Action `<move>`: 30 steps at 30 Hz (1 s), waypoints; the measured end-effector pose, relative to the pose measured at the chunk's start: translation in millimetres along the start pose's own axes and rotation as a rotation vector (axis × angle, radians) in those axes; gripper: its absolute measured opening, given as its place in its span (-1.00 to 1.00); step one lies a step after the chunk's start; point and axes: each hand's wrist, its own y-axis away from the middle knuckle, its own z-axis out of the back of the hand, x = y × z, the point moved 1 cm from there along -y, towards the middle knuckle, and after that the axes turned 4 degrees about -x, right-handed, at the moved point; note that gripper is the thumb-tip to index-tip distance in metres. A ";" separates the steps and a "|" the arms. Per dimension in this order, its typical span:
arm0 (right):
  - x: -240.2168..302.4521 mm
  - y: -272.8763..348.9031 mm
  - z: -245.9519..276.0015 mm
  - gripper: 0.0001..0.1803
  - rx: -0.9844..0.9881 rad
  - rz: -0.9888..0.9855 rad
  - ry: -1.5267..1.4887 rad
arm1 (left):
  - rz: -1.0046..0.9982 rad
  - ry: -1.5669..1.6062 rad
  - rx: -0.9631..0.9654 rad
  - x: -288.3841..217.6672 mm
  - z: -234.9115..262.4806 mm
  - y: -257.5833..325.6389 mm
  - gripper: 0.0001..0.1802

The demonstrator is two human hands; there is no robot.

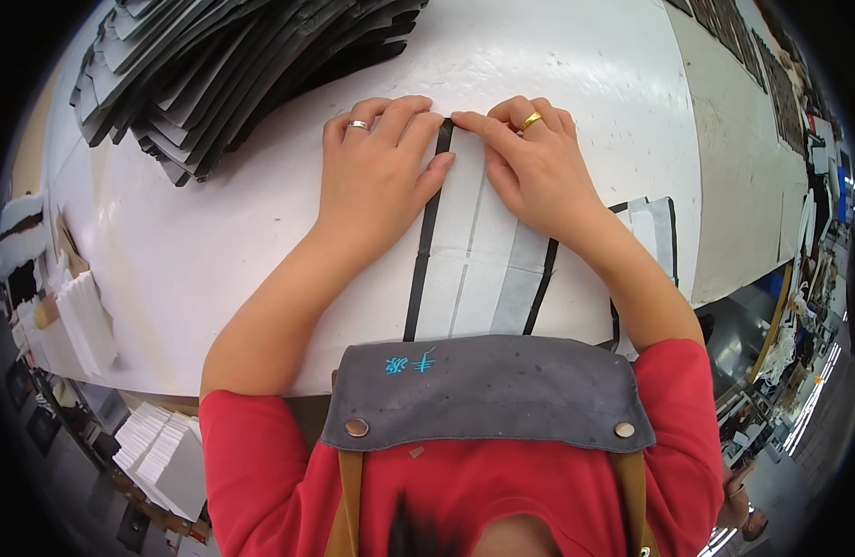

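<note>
Hands first, since only the head view is on offer. Left hand (379, 172) lies palm down with fingers together and slightly curled, pressing flat on a folded sheet of white card (478, 269); it grips nothing, just bears down, fingertips at the sheet's far edge. A silver ring sits on one finger. Right hand (531, 167) does the same from the other side, fingers bent and bunched, index tip meeting the left hand's fingertips at the top of the sheet; it wears a gold ring. Both are pressing rather than pinching, as far as I can see.

The card itself looks like a flattened paper bag or box blank: smooth matte white panels, thin black strips running lengthwise along the folds, a greyer panel on the right side. It lies in the middle of the white table (214, 241), straight ahead of the person, running from the apron up to the fingertips. Table surface is painted white, a bit scuffed and speckled.

Far left corner holds a fanned stack of dark grey flat pieces (214, 65), overlapping like shingles, stiff-looking with sharp edges. Another white-and-black blank (655, 232) peeks out beside the right forearm. Bottom of the frame shows a grey canvas apron bib (488, 390) with two metal snaps and tan straps over red sleeves. Lower left, below the table edge, stacks of white sheets (163, 455).
</note>
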 end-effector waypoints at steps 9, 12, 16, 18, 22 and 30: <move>4.7 7.6 -11.8 -0.65 -0.121 0.106 0.112 | -0.025 -0.027 0.007 -2.0 0.1 -0.1 -0.64; -0.8 10.7 -6.0 -0.73 -0.116 0.041 -0.053 | -0.032 -0.027 -0.019 -1.0 -0.7 -1.5 -0.64; -6.9 20.8 18.1 -0.77 -0.152 -0.196 -0.110 | -0.084 -0.036 -0.058 -1.9 -3.5 -0.6 -0.67; -18.5 33.2 35.4 -0.77 -0.129 -0.268 -0.098 | -0.135 -0.099 -0.051 -3.4 -4.0 0.5 -0.68; -32.3 63.6 54.9 -0.80 -0.079 -0.410 -0.171 | -0.206 -0.296 -0.011 -10.7 -4.5 -0.9 -0.68; -16.6 64.1 36.8 -0.75 -0.179 -0.241 -0.114 | 0.026 0.068 -0.068 -3.3 -2.7 3.1 -0.67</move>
